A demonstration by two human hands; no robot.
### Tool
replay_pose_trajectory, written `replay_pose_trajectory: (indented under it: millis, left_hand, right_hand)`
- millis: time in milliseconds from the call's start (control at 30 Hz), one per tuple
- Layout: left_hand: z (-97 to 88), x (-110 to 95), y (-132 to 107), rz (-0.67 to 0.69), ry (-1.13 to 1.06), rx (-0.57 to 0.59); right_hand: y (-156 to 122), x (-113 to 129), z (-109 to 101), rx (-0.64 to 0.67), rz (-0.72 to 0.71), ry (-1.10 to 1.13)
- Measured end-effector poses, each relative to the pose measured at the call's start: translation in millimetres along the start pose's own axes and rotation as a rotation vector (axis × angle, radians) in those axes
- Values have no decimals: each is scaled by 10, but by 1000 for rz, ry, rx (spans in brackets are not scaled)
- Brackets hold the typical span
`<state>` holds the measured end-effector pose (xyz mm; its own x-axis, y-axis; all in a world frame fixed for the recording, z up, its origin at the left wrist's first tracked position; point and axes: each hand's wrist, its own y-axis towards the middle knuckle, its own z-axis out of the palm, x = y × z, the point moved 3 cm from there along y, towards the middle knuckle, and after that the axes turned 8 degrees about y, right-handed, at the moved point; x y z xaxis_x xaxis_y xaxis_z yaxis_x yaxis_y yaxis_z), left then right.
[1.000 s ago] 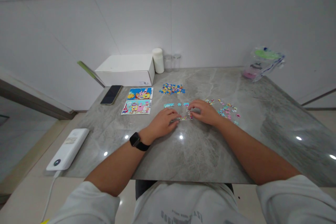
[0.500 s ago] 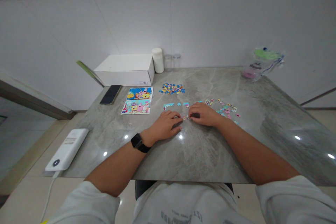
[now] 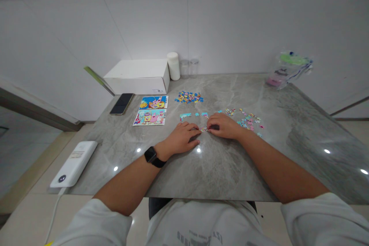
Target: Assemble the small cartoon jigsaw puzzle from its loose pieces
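A few joined jigsaw puzzle pieces (image 3: 204, 129) lie flat on the grey table between my hands. My left hand (image 3: 183, 137) rests on the tabletop, thumb and fingers apart, with its fingertips at the left end of these pieces. At their right end, my right hand (image 3: 223, 125) pinches a small puzzle piece, mostly hidden by the fingers. Just beyond are a joined corner section (image 3: 185, 115), a single light-blue piece (image 3: 196, 114) and another small section (image 3: 204, 115). Loose pastel pieces (image 3: 248, 122) are scattered beyond my right wrist.
A pile of blue and yellow pieces (image 3: 189, 97) lies farther back. Left of it are two cartoon picture cards (image 3: 150, 117), a phone (image 3: 122, 104) and a white box (image 3: 135, 77). A power bank (image 3: 73, 164) sits at the left edge, a plastic bag (image 3: 288, 70) at the back right.
Almost nothing differs. Both hands stay at the same joined pieces, with only a very slight shift of the fingers.
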<state>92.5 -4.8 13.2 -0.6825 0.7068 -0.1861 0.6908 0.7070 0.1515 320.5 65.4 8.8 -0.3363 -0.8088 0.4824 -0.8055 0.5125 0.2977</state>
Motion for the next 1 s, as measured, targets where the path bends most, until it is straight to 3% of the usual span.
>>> replay_pose_trajectory:
  millis: [600,1000]
  left_hand:
    - [-7,-1,4,-1,-15,5]
    - [-1,-1,11,-4,-17,6]
  right_hand:
    - [-2,-8,31,10,-9,-17]
    - [-53,-76,-39,-71,35,41]
